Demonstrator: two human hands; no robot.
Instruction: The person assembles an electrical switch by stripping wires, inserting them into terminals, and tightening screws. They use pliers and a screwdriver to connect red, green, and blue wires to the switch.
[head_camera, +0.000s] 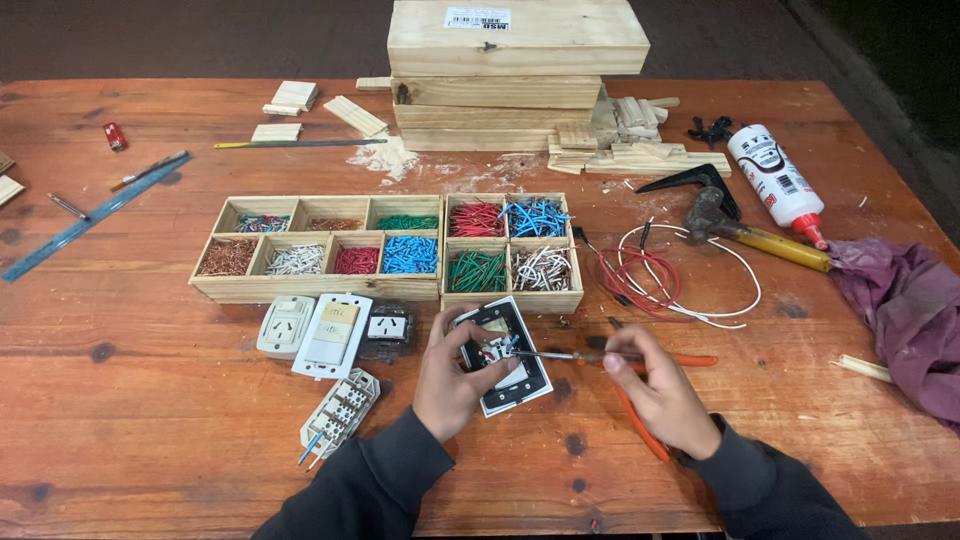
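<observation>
Two hands at table centre: left hand (450, 375) clasps a black-framed switch plate (505, 355) tilted up off the wood; right hand (660, 390) pinches a screwdriver (600, 355), tip inside the plate. Orange pliers (640, 425) lie under the right wrist. Just beyond, wooden trays (385, 250) of sorted coloured wire. Surface: worn reddish wooden table (150, 400), sawdust-flecked; stacked timber (515, 75) at the far edge; dark floor behind.

Reddish-brown desk (150, 400); pale wood trays (318, 287) holding red, blue, green, white and copper wire pieces; black-and-white switch plate (520, 385); purple cloth (905, 310); orange-handled pliers (640, 420).
</observation>
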